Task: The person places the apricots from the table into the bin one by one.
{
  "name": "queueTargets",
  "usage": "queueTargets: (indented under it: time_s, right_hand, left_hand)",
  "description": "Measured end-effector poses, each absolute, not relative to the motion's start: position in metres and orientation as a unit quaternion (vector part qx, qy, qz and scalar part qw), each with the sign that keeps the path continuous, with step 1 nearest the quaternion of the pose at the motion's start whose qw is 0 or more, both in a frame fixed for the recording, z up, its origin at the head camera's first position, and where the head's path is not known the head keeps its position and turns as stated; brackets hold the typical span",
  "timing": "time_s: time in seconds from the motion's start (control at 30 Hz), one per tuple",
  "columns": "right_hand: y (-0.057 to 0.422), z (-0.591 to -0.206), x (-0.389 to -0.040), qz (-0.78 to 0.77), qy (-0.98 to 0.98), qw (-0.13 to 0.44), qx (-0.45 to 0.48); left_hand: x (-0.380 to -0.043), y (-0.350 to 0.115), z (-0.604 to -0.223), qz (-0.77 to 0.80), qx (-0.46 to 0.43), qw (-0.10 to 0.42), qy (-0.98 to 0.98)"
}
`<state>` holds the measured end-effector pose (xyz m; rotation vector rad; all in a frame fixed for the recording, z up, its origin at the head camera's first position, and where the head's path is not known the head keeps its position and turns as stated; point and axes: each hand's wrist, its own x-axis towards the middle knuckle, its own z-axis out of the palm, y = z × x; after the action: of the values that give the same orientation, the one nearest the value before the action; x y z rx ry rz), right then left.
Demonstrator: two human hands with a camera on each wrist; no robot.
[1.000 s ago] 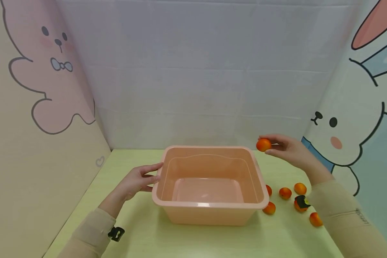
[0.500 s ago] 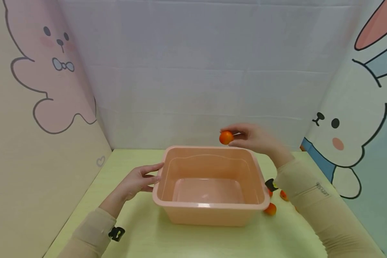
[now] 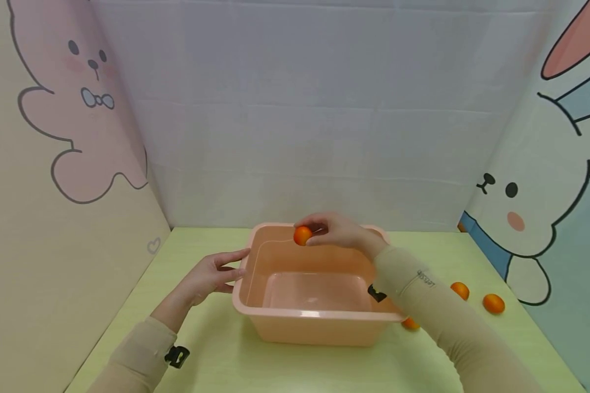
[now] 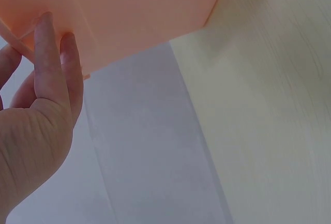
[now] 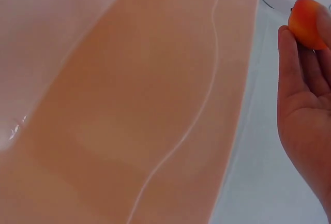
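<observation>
A peach-pink plastic basin stands on the table. My left hand holds its left rim, the thumb and fingers on both sides of the edge; the left wrist view shows fingertips against the basin wall. My right hand pinches a small round orange-red fruit between thumb and fingertips, over the back part of the basin. In the right wrist view the fruit shows a small dark stem end. The visible basin floor is bare.
More orange fruits lie right of the basin: one near the table's right side, one partly behind my right sleeve, one by the basin corner. Cloth hangs behind the pale green table.
My right hand has carried the fruit leftward from beyond the basin's right rim to over its back part, first rising, then lowering. The left hand stays at the left rim.
</observation>
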<state>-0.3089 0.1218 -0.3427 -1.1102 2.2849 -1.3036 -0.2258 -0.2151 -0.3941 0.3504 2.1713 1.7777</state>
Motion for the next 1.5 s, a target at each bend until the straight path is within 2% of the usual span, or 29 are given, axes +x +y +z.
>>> queueTargets:
  time_s: [0.2,0.47,0.6,0.93,1.37,1.5]
  right_hand:
    - [0.102,-0.361,-0.312,-0.449,0.788,0.166,-0.388]
    - [0.085,-0.377,-0.310,-0.452,0.780,0.226,-0.368]
    - [0.080,-0.381,-0.311,-0.459,0.769,0.237,-0.377]
    - [0.078,-0.393,-0.315,-0.435,0.746,0.304,-0.402]
    - [0.080,-0.398,-0.315,-0.421,0.734,0.338,-0.412]
    - [0.080,-0.395,-0.317,-0.417,0.738,0.323,-0.420]
  left_hand:
    - [-0.227,-0.215,-0.395,0.617,0.118,0.159,0.762]
    - [-0.226,-0.215,-0.396,0.616,0.111,0.162,0.763]
    - [-0.226,-0.215,-0.396,0.617,0.106,0.161,0.763]
    - [-0.225,-0.216,-0.393,0.623,0.112,0.164,0.757]
    - [-0.226,-0.217,-0.395,0.622,0.121,0.163,0.756]
    - [-0.227,-0.217,-0.397,0.620,0.120,0.164,0.757]
